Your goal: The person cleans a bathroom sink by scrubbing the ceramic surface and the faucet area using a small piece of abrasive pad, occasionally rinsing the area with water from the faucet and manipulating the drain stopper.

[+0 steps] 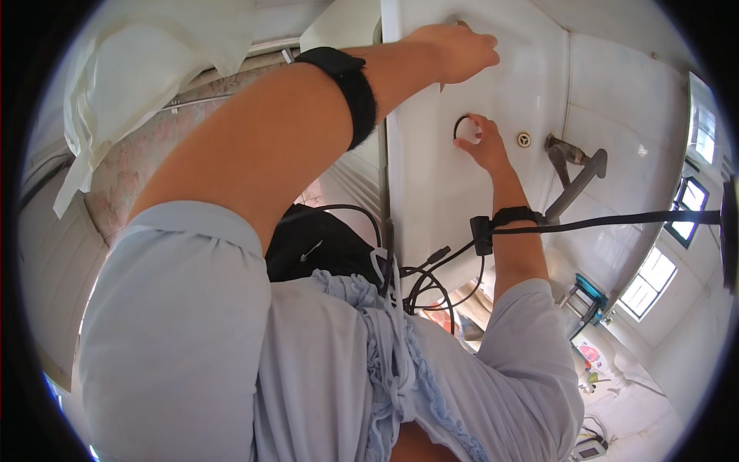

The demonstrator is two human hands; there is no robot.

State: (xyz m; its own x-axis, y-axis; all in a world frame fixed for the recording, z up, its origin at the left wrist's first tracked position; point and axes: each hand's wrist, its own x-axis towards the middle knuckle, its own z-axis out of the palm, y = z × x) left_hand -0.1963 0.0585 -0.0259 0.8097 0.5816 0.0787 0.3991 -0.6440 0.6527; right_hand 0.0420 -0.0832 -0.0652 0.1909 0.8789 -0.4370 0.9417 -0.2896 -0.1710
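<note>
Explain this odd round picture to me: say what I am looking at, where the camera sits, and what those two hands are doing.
This is one view from a wide fisheye camera worn on a person's head, so straight edges bend near the rim. No machine is here: the arms in pale blue sleeves are the person's own. Both reach to a white panelled door. The left hand presses flat near the door's upper edge; whether it holds anything is hidden. The right hand pinches a thin dark ring against the door. Beside it sit a small round brass lock and a grey metal lever handle. Black bands with cables wrap both wrists.
</note>
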